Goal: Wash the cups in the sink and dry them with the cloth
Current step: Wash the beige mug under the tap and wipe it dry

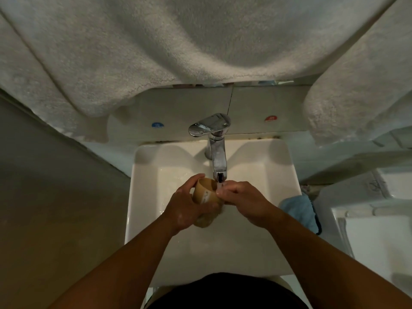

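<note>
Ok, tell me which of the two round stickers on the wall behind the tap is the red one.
The red sticker is the one right of the tap, near the hanging white towel. The other sticker, left of the tap, is blue.

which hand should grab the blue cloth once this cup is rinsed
The right hand. The blue cloth lies on the sink rim just beside it, and the left hand already grips the cup under the tap.
</note>
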Demonstrator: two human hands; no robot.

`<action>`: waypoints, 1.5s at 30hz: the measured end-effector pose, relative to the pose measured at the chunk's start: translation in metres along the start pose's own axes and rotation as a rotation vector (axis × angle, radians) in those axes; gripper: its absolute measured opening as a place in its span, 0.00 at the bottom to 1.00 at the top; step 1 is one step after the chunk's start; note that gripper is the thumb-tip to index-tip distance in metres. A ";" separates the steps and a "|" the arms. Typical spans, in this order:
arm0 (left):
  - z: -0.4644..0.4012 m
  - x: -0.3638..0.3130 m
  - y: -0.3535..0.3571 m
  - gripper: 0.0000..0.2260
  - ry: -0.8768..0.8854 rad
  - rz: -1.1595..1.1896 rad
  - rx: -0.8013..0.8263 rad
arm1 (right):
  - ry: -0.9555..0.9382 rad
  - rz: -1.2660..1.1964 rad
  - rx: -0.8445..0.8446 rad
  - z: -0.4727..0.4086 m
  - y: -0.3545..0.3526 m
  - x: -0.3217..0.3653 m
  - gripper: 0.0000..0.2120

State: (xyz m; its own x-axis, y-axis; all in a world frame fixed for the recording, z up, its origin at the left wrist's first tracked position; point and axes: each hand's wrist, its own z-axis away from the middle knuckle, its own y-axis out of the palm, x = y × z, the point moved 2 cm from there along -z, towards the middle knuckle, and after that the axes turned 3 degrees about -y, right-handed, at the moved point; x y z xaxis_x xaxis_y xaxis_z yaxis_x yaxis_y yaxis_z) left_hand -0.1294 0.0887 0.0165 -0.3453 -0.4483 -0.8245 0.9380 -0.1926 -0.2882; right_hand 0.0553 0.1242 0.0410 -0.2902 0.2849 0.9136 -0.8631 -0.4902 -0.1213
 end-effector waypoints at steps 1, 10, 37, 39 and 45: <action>0.000 0.000 0.000 0.40 0.004 -0.002 0.000 | 0.005 -0.003 0.000 0.000 0.000 -0.001 0.14; -0.001 -0.002 -0.007 0.41 -0.063 0.200 0.011 | -0.014 0.002 -0.193 -0.006 0.002 0.007 0.01; -0.002 0.002 0.005 0.31 -0.201 0.692 0.112 | -0.004 0.158 -0.244 -0.003 0.017 -0.011 0.23; -0.004 0.001 0.007 0.28 -0.197 0.713 0.148 | 0.031 0.108 -0.273 -0.005 0.016 -0.014 0.20; -0.007 0.007 0.011 0.20 -0.308 0.802 0.068 | 0.027 0.165 -0.342 -0.005 0.009 -0.013 0.10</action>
State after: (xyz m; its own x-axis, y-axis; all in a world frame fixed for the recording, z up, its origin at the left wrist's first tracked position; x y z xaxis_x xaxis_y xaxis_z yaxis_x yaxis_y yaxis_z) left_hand -0.1212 0.0897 0.0043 0.4187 -0.6863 -0.5947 0.9016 0.2359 0.3626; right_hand 0.0488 0.1205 0.0263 -0.4438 0.2486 0.8610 -0.8906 -0.2292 -0.3928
